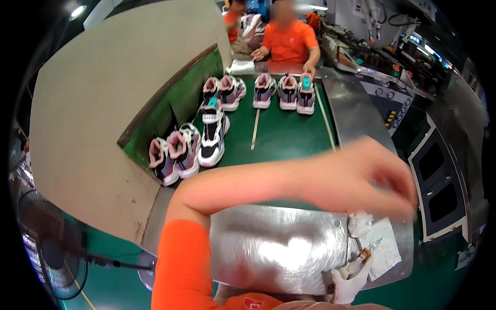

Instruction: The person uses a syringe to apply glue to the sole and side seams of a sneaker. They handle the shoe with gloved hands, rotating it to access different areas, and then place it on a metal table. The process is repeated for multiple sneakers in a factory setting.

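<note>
My bare left arm, in an orange sleeve, reaches across to the right. At its end my left hand (380, 175) is smeared by motion over the right side of the work surface, its fingers curved, and any hold is unclear. Low at the right, my right hand (350, 284) wears a white glove and is closed around a slim brown tool (365, 254); its exact kind is hard to make out. Beyond my arm, a white, black and pink sneaker (212, 137) lies toe toward me on the green belt (279, 139). Two more sneakers (181, 147) stand beside it.
Several sneakers (264, 90) stand farther up the belt. A co-worker in orange (290, 41) touches the rightmost one. Crumpled white cloth (360, 223) and a white sheet (382, 253) lie on the metal table (279, 248). A beige panel (124, 93) and fan (54, 253) are left, machinery right.
</note>
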A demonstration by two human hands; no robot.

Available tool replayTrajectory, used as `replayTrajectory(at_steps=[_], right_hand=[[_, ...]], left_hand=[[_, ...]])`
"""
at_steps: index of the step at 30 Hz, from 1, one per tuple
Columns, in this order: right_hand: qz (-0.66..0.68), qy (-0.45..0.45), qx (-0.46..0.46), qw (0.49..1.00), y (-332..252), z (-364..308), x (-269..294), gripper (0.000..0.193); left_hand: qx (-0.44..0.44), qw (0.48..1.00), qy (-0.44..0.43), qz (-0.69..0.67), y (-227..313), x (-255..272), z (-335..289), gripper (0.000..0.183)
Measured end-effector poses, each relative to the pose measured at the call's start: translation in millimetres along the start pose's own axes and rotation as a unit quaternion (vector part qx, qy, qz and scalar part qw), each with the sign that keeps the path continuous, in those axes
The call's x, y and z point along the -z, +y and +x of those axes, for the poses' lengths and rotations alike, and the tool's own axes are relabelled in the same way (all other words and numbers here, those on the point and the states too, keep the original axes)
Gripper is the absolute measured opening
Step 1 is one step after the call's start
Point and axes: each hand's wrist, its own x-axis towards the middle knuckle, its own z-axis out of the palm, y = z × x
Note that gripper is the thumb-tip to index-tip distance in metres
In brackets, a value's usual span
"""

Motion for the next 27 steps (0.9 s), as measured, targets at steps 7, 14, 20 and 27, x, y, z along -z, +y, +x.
replayTrajectory(at_steps=[7, 14, 20, 27], right_hand=[[-0.018, 0.036, -0.02, 0.999, -11.8, 6.3, -8.2, 0.094], [-0.071, 0.064, 0.013, 0.995, -10.9, 3.0, -4.7, 0.097], [-0.046, 0.069, -0.033, 0.996, -15.1, 6.0, -5.5, 0.105], [0.002, 0.045, -0.013, 0.999, -11.5, 14.5, -6.1, 0.096]], left_hand=[[0.095, 0.954, -0.285, -0.008, 104.0, -50.1, 14.5, 0.037], [-0.123, 0.991, -0.017, 0.046, 57.0, -97.8, -64.5, 0.027], [-0.034, 0.999, 0.014, 0.005, 44.8, -117.1, -97.0, 0.02], [-0.198, 0.98, -0.019, -0.009, 34.1, -178.3, -70.8, 0.027]])
